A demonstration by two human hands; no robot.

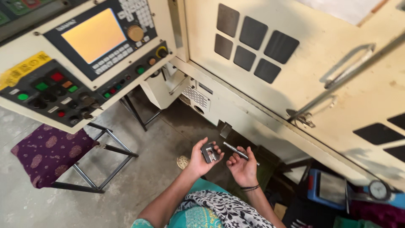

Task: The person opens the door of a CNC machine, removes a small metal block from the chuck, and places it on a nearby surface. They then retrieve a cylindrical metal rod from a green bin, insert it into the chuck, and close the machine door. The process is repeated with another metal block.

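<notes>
While the head view is looking down beside a cream machine (270,105), the left hand (202,158) is cupping a small grey metal block (209,152), fingers curled loosely round it. Just right of those fingers, the right hand (242,164) is pinching a thin metal rod (239,152) between half-closed fingers. Block and rod are sitting apart, not yet joined; a stool (50,154) is standing well left.

A single head-worn view is taken from above, tilted steeply down and rolled sideways. The machine's control panel (84,55) and sliding door (320,71) are framed close overhead, while the concrete floor (139,169) is seen farther below.
</notes>
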